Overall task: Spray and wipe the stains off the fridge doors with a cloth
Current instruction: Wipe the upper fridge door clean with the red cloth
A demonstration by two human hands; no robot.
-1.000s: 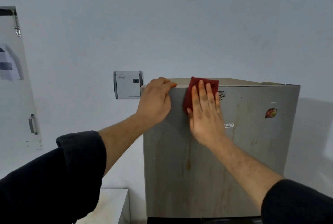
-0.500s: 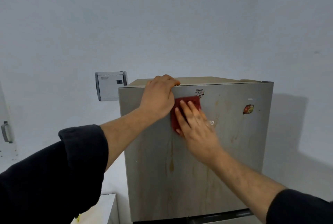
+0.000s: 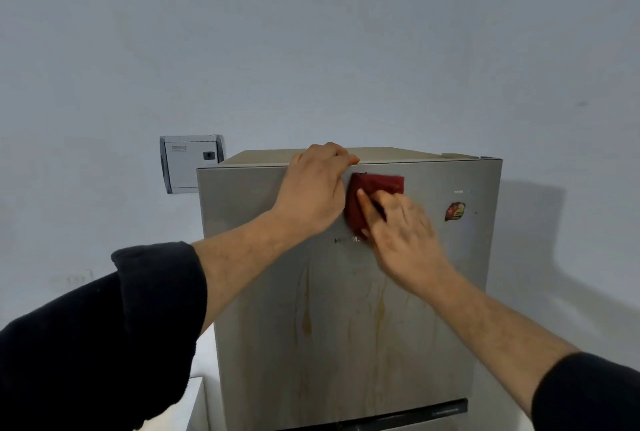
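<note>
Red cloth [image 3: 375, 188] lies flat on the fridge door [image 3: 263, 292], upper centre, just under its top edge. R hand [image 3: 401, 233] presses it w/ fingers straight, slightly spread; cloth sticks out above & left of the fingertips. L hand [image 3: 311, 195] sits just left of cloth, fingers curled over door's top edge. Brown drip stains [image 3: 306, 323] run down door's middle. Sticker [image 3: 455, 211] at door's upper right.

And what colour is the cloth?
Plain dark red. The cloth shows best in the head view, pressed to the fridge door by the right hand.
</note>
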